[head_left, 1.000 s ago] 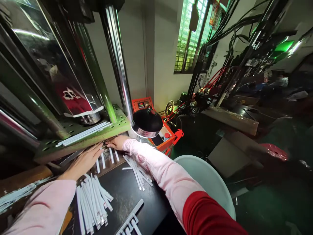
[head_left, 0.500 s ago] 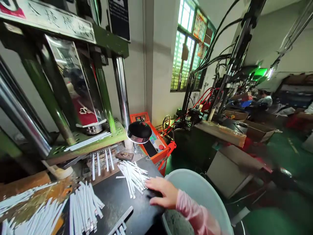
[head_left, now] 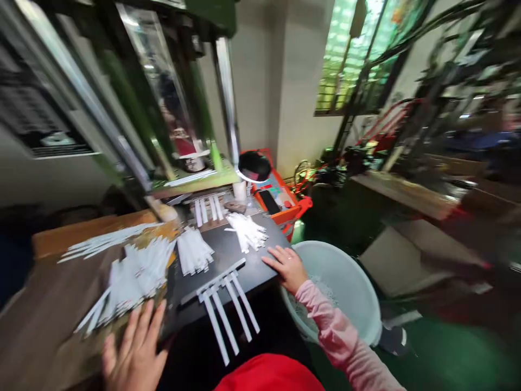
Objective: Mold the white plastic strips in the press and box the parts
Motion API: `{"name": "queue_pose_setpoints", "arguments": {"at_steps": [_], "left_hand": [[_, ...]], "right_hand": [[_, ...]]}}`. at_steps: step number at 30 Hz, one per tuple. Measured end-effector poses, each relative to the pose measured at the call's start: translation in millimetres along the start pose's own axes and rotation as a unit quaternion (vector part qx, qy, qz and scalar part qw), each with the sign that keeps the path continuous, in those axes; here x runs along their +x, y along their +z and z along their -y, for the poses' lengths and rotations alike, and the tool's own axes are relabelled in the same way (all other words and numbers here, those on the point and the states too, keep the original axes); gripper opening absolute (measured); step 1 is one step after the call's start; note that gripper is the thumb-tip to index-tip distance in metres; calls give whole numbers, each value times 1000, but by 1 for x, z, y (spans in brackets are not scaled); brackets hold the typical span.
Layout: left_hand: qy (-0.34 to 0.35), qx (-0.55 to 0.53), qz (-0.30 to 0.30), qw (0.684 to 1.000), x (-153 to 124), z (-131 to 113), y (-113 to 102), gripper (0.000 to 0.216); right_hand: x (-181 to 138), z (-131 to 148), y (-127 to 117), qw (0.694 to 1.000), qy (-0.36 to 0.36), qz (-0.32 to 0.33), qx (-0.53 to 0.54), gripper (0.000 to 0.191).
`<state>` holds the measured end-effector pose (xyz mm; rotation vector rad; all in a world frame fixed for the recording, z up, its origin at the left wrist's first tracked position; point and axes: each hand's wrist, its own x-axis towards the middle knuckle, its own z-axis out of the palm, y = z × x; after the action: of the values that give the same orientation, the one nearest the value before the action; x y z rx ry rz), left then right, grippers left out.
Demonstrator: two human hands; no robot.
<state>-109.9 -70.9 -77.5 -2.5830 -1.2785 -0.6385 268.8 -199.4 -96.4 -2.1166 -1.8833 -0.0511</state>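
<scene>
My left hand (head_left: 136, 347) is open with fingers spread, at the near edge of a large pile of white strips (head_left: 138, 277); whether it touches them I cannot tell. My right hand (head_left: 288, 267) lies open at the right edge of the black work surface (head_left: 260, 266), holding nothing. Just beyond it is a small heap of white strips (head_left: 246, 231). Another bunch of white strips (head_left: 193, 251) lies to the left. Between my hands, a dark bar (head_left: 215, 281) carries several white strips (head_left: 220, 320) that hang over the front edge.
A pale round tub (head_left: 345, 288) stands on the floor below my right arm. Behind the surface rises a green press with steel columns (head_left: 228, 103). An orange control box (head_left: 280, 195) stands beside it. More strips (head_left: 109, 239) lie on cardboard at left.
The view has tilted down and turned left. My left hand has come into sight at the lower left. My right hand has drawn back from the small heap to the surface's edge.
</scene>
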Motion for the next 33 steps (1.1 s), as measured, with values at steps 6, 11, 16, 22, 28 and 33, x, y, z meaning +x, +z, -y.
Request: {"name": "queue_pose_setpoints", "arguments": {"at_steps": [6, 11, 16, 22, 28, 33], "left_hand": [[-40, 19, 49, 998, -8, -4, -2, 67], [-58, 0, 40, 998, -16, -5, -1, 69], [-54, -6, 15, 998, -20, -6, 1, 70], [-61, 4, 14, 998, -18, -5, 4, 78], [-74, -13, 33, 997, -15, -8, 3, 77], [-77, -23, 43, 996, -13, -11, 5, 79]], "right_hand": [[-14, -22, 31, 987, -88, -100, -85, 74], [-14, -34, 42, 973, -136, -147, -115, 86], [-17, -29, 40, 966, -148, -166, -129, 97], [-16, -29, 37, 967, -142, -166, -129, 96], [-18, -24, 27, 974, -130, -140, -124, 90], [-18, -20, 19, 977, -110, -140, -118, 79]]}}
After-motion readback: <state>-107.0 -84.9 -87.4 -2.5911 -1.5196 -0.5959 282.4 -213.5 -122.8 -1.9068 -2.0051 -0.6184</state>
